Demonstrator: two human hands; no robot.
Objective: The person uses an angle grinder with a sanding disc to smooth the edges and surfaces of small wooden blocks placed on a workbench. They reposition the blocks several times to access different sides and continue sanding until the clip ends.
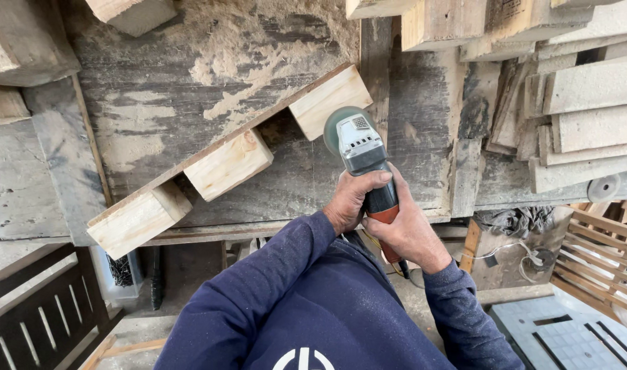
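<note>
Both my hands grip an angle grinder (360, 147) with a grey head and a red-and-black body. My left hand (351, 199) wraps the body from the left, and my right hand (406, 229) holds the rear handle lower down. The grinder's round disc (337, 123) sits against the side of a pale wooden block (327, 99). That block is one of three fixed along a thin slat (217, 140) lying diagonally on the workbench (190, 68). The other two blocks (228, 163) (139, 218) are to the lower left.
Sawdust covers the worn bench top. Stacked timber pieces (587, 103) lie at the right and along the top edge. A dark slatted panel (46, 308) stands at the lower left, a light slatted frame (601, 253) at the right, and a grey tool (567, 336) on the floor.
</note>
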